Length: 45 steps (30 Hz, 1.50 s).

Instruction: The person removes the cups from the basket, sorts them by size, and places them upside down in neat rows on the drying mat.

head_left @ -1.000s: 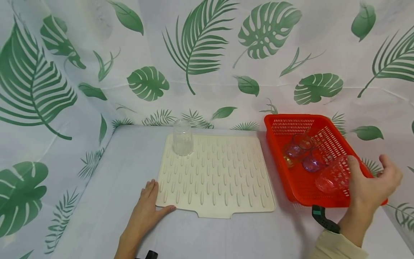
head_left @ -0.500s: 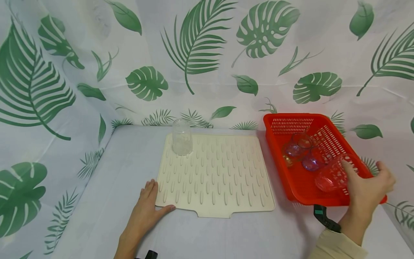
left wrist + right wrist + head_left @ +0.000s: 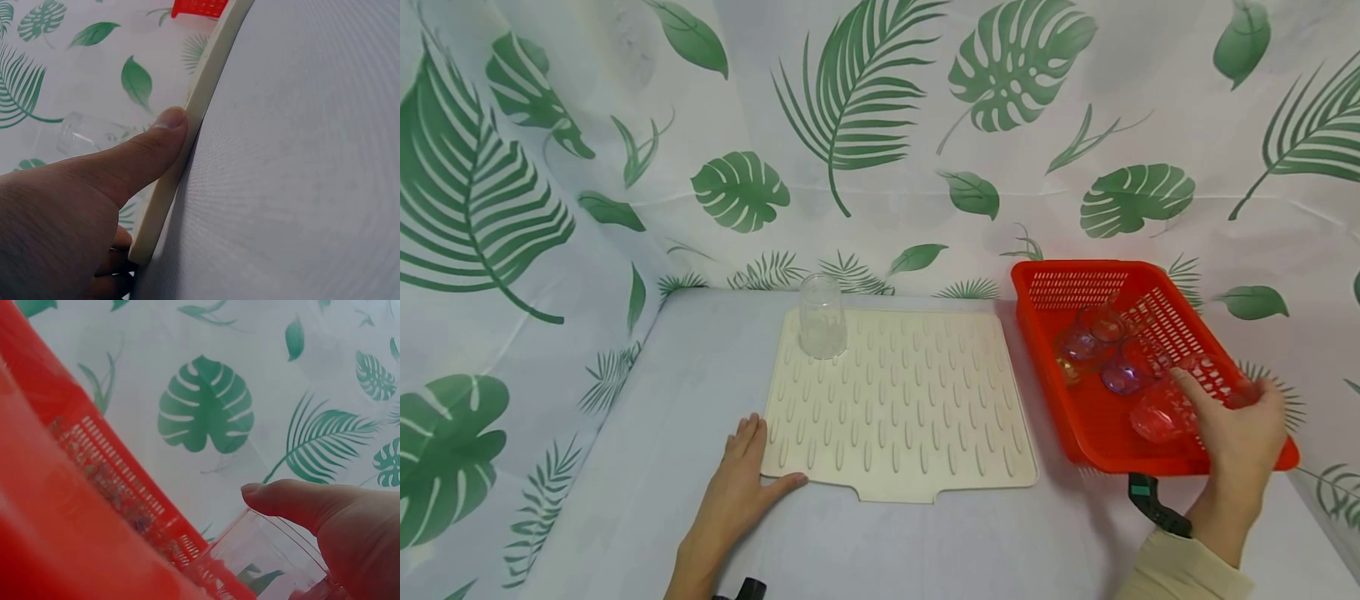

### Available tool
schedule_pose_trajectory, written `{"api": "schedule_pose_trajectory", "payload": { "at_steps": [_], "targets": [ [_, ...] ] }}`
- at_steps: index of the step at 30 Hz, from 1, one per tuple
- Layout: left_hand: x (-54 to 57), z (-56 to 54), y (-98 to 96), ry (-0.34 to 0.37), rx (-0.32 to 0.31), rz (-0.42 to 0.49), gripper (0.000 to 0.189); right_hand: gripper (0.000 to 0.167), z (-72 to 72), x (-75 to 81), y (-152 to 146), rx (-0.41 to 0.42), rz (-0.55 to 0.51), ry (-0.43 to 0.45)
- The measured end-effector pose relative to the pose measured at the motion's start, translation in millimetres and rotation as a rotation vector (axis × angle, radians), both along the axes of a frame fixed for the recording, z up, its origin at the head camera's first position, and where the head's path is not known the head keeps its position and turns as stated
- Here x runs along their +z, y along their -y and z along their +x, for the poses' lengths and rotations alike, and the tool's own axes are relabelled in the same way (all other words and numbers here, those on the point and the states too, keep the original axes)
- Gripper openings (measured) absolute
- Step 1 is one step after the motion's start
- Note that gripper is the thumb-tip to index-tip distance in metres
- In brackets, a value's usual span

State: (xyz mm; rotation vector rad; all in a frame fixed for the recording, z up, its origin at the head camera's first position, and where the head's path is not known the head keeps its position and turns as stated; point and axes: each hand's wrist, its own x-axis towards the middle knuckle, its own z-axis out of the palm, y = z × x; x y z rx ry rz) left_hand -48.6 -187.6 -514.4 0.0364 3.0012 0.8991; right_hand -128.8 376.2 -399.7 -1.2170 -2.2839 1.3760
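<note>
My left hand (image 3: 730, 492) rests at the near left corner of the cream ridged draining mat (image 3: 898, 400). Its straight fingers lie along the left edge; the thumb (image 3: 147, 150) presses the front edge. A clear drinking glass (image 3: 822, 321) stands at the mat's back left. At the red basket (image 3: 1097, 454), my right hand (image 3: 1243, 429) holds a tilted clear glass (image 3: 1161, 412) near its rim. In the right wrist view, the thumb (image 3: 294, 500) lies over the rim of that glass (image 3: 256, 556); the other fingers are mostly hidden.
Several smaller glasses lie in the basket, among them a purple-tinted glass (image 3: 1126, 371) and a yellowish one (image 3: 1067, 372). The basket's perforated walls rise around them. A leaf-patterned cloth (image 3: 865, 183) hangs behind the white table (image 3: 820, 542).
My right hand has moved left over the tilted glass, and its thumb and fingers have come round the rim end. The left hand stays at the mat corner.
</note>
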Motion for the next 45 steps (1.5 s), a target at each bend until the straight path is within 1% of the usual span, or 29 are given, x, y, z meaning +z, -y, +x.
{"api": "schedule_pose_trajectory", "payload": {
  "at_steps": [5, 12, 21, 25, 27, 35, 41, 45],
  "targets": [
    [0.9, -0.9, -0.6, 0.005, 0.000, -0.004, 0.111, 0.112, -0.9, 0.5, -2.2, -0.006, -0.004, 0.046],
    [0.2, -1.7, -0.7, 0.005, -0.002, 0.002, 0.112, 0.119, 0.2, 3.9, -1.7, 0.033, 0.001, 0.102],
    [2.5, -0.1, -0.8, 0.009, 0.000, 0.008, 0.110, 0.123, 2.5, 3.0, -1.4, 0.060, -0.002, 0.125],
    [2.1, 0.3, -0.4, 0.012, 0.002, 0.005, 0.111, 0.122, 2.4, 4.1, -0.8, 0.065, 0.004, 0.130],
    [1.5, 0.4, -0.2, 0.012, 0.003, 0.002, 0.111, 0.122, 2.4, 4.2, -0.6, 0.066, 0.001, 0.129],
    [-0.2, 0.4, 0.3, 0.009, 0.004, 0.000, 0.112, 0.119, 3.0, 5.4, 1.6, 0.025, -0.004, 0.085],
    [0.0, 0.0, 0.3, 0.012, 0.002, 0.001, 0.112, 0.114, 5.9, 11.0, 7.2, -0.009, -0.025, 0.055],
    [0.7, 0.0, 0.0, 0.012, 0.000, 0.006, 0.111, 0.109, 7.4, 15.9, 12.8, -0.026, -0.011, 0.027]
  ]
}}
